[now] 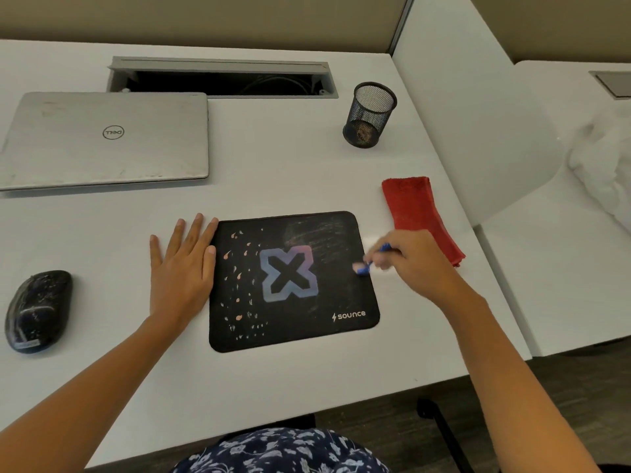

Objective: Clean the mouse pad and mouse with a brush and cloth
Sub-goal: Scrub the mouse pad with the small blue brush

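A black mouse pad [293,322] with a blue-purple X logo lies flat on the white desk [273,172]. My left hand [181,268] rests flat, fingers spread, across the pad's left edge. My right hand [413,261] grips a small blue brush [367,266], blurred by motion, with its bristles touching the pad's right edge. Faint streaks mark the pad's upper right area. A folded red cloth [416,213] lies just beyond my right hand. The dark, speckled mouse [39,310] sits at the far left of the desk, apart from both hands.
A shut silver laptop [106,138] lies at the back left. A black mesh pen cup [370,114] stands at the back right, and an open cable tray [222,78] runs behind. A white divider [478,114] bounds the desk's right side.
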### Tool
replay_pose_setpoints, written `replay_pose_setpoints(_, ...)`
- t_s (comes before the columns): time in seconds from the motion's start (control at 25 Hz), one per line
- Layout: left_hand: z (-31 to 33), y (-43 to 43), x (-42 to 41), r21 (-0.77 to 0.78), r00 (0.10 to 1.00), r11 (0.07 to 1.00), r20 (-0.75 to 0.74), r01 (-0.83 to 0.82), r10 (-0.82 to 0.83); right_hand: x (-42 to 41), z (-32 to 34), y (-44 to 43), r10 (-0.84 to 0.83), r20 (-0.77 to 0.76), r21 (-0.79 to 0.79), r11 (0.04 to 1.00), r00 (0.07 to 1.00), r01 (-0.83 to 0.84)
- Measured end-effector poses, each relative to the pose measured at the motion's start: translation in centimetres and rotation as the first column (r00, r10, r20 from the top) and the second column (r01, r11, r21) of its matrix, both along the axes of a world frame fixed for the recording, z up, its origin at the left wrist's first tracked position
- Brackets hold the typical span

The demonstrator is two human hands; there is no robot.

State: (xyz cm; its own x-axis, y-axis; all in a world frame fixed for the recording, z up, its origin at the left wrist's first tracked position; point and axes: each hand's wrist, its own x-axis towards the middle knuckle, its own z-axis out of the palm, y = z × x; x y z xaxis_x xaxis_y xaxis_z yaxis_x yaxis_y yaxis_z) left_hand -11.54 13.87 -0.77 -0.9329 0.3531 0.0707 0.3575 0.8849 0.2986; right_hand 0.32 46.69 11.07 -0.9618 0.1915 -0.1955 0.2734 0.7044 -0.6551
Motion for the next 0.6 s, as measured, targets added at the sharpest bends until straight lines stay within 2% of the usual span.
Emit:
replay_pose_setpoints(0.08, 0.0, 0.0, 0.1, -0.002, 1.000, 1.000, -0.007, -0.007, 0.007, 2.1, 0.7, -0.3, 0.084, 0.154, -0.052, 0.996, 0.984, -0.077)
replay_pose_setpoints(0.12, 0.0, 0.0, 0.0, -0.002, 1.000, 1.000, -0.008, -0.006, 0.006, 2.3, 0.8, -0.3, 0.098, 0.174, -0.051, 0.995, 0.980, -0.090)
replay_pose_setpoints(0.16, 0.0, 0.0, 0.0, 0.000, 1.000, 1.000, -0.006, -0.003, 0.003, 2.0, 0.7, -0.4, 0.076, 0.130, -0.047, 0.996, 0.989, -0.070)
replay_pose_setpoints(0.24, -0.1, 0.0, 0.0, -0.003, 1.000, 1.000, -0.004, -0.002, 0.002, 0.1, 0.2, -0.3, -0.046, -0.060, -0.030, 0.999, 0.997, 0.044)
replay_pose_setpoints(0.36, 0.0, 0.0, 0.0, -0.004, 1.000, 1.000, -0.005, 0.000, 0.000, -4.1, -1.2, -0.3, -0.196, -0.259, 0.012, 0.979, 0.946, 0.206)
replay_pose_setpoints(0.44, 0.1, 0.1, 0.0, 0.003, 1.000, 1.000, -0.003, -0.001, 0.001, -6.1, -2.0, -0.3, -0.181, -0.250, 0.075, 0.976, 0.951, 0.205)
replay_pose_setpoints(0.52, 0.1, 0.0, 0.0, 0.006, 1.000, 1.000, -0.004, -0.004, 0.004, -5.9, -1.8, -0.4, -0.095, -0.190, 0.121, 0.985, 0.977, 0.120)
replay_pose_setpoints(0.6, 0.1, 0.0, 0.1, 0.010, 1.000, 1.000, -0.005, -0.005, 0.006, -3.4, -1.0, -0.5, -0.008, -0.129, 0.093, 0.995, 0.992, 0.020)
